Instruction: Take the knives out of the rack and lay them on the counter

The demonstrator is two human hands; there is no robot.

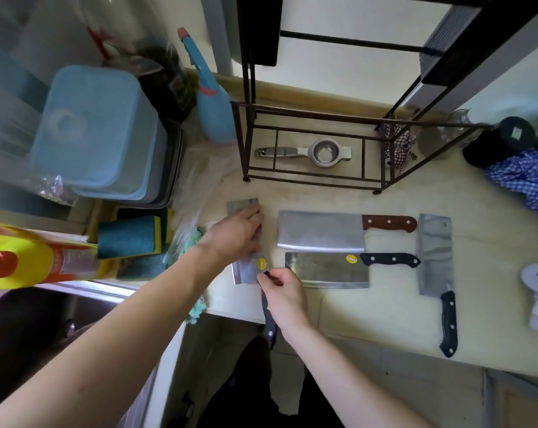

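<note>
Three cleavers lie flat on the pale counter (369, 310): a brown-handled cleaver (320, 231), below it a black-handled cleaver with a yellow sticker (326, 270), and to their right a vertical black-handled cleaver (436, 257). A fourth cleaver (246, 271) lies lengthwise at the counter's left front, its black handle reaching past the edge. My left hand (233, 234) rests flat on its blade. My right hand (284, 296) grips its handle near the blade. The dark metal rack (314, 125) stands behind, with no knives visible in it.
A metal lemon squeezer (311, 152) lies under the rack. Left of it stand a blue spray bottle (212, 109), stacked blue-lidded containers (97, 131) and sponges (128, 239). A sink (45, 329) is at the lower left. Checked cloths (521, 177) and a jar sit right.
</note>
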